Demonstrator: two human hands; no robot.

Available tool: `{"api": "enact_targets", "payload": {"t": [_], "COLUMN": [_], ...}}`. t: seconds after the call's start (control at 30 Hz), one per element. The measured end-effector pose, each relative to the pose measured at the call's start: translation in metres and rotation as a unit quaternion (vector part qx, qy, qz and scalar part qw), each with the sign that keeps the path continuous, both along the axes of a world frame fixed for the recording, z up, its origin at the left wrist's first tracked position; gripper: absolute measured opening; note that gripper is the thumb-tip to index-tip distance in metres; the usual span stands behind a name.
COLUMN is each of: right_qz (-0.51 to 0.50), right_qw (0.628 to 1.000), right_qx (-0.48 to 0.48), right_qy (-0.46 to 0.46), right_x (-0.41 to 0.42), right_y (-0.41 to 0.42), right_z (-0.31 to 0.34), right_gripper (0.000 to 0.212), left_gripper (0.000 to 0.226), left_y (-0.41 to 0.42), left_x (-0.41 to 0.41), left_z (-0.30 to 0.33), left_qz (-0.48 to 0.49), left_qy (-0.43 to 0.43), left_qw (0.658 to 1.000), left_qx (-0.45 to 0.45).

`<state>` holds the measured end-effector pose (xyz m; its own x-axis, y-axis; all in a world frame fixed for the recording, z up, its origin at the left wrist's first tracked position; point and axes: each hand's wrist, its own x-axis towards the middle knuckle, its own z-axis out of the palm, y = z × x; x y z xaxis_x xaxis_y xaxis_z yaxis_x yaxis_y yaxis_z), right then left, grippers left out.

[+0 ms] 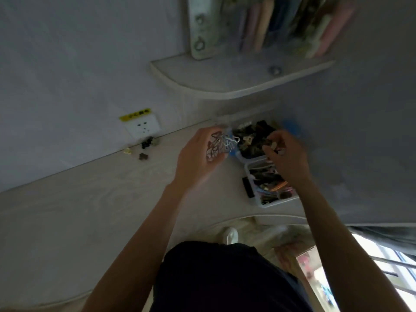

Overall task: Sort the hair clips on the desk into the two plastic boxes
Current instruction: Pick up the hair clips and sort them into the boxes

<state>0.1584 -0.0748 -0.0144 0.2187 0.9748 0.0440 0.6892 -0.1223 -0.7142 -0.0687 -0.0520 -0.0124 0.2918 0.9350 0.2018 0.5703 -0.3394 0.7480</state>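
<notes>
Right now both of your hands are up over the far right of the bench [94, 212], close to the two plastic boxes. Your left hand [198, 154] is cupped around a bunch of pale wire hair clips [221, 143], fingers curled under and round them, and that bunch hangs just left of the far box [252, 157]. Your right hand [287, 154] is above the gap where the two boxes meet, fingers [273, 143] drawn in and pinching a small pale clip [275, 145] at their tips; the blur keeps me from telling its shape.

The far box is heaped with dark clips, a few pale ones among them, and it has blue handles at each end. The near box [276, 202] sits touching it on your side, white-rimmed, filled with a mix of dark, orange and pinkish clips. A black flat piece [247, 188] lies against its left wall; what it is I cannot tell.

Over by the wall, well apart from the boxes, a few loose clips [144, 147] lie on the bench: a pale one, a black one and a brown one, just under the wall socket [143, 127] with its yellow label. Above the boxes a curved shelf [225, 82] carries a row of books [281, 25]. Down below, your dark clothing [220, 278] fills the bottom of the view, and a bright window [396, 262] shows at the lower right.
</notes>
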Motion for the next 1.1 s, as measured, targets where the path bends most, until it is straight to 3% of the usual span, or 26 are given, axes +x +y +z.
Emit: {"api": "enact_targets", "payload": {"t": [0.17, 0.37, 0.5, 0.67, 0.83, 0.97, 1.1], "right_qz": [-0.009, -0.017, 0.001, 0.033, 0.082, 0.071, 0.157], "right_qw": [1.0, 0.999, 0.999, 0.995, 0.992, 0.994, 0.985], "right_qx": [-0.002, 0.001, -0.002, 0.045, -0.027, 0.007, -0.029], "right_qy": [0.003, -0.033, -0.045, -0.083, -0.09, -0.086, -0.062], "right_x": [0.056, 0.081, 0.082, 0.08, 0.08, 0.085, 0.073], "right_y": [0.008, 0.02, 0.03, 0.06, 0.083, 0.066, 0.036], "right_z": [0.013, -0.001, -0.006, -0.003, -0.016, -0.021, -0.034], "right_gripper": [0.017, 0.022, 0.022, 0.022, 0.033, 0.033, 0.042], "left_gripper": [0.048, 0.058, 0.064, 0.055, 0.056, 0.046, 0.033], "left_y": [0.023, 0.046, 0.044, 0.046, 0.053, 0.055, 0.047], "left_x": [0.077, 0.131, 0.144, 0.133, 0.136, 0.138, 0.131], "left_z": [0.009, -0.024, -0.044, -0.049, -0.046, -0.047, -0.044], "left_qz": [-0.031, -0.096, -0.099, -0.097, -0.069, -0.063, -0.048], "left_qy": [0.058, 0.191, 0.23, 0.207, 0.169, 0.183, 0.031], "left_qw": [0.998, 0.976, 0.964, 0.971, 0.979, 0.978, 0.991], "left_qx": [0.017, -0.05, -0.087, -0.073, -0.093, -0.071, -0.121]}}
